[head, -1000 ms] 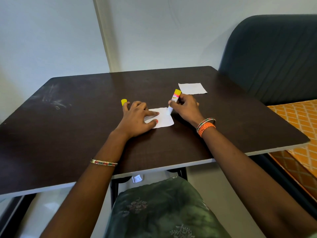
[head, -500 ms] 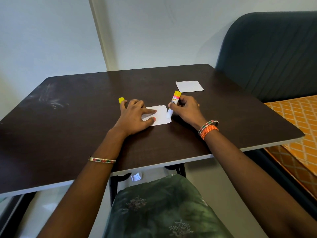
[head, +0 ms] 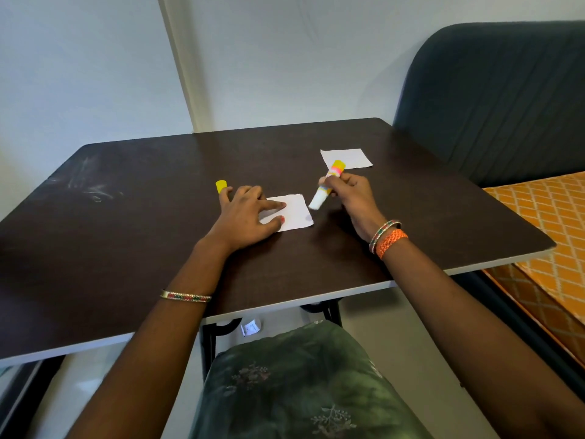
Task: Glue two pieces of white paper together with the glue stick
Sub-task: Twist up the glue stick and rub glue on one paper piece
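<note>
Head view: dark table (head: 126, 248) against pale wall; left hand (head: 243, 217) spread on paper (head: 296, 213), right hand (head: 351, 194) pinching glue stick (head: 326, 185).

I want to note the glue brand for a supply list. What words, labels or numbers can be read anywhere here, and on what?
None can be read.
glue stick: coloured label bands, motion-blurred, no legible text.
small white tag under the table: dark marks, too small to read.
Both papers, near and far: blank.
</note>
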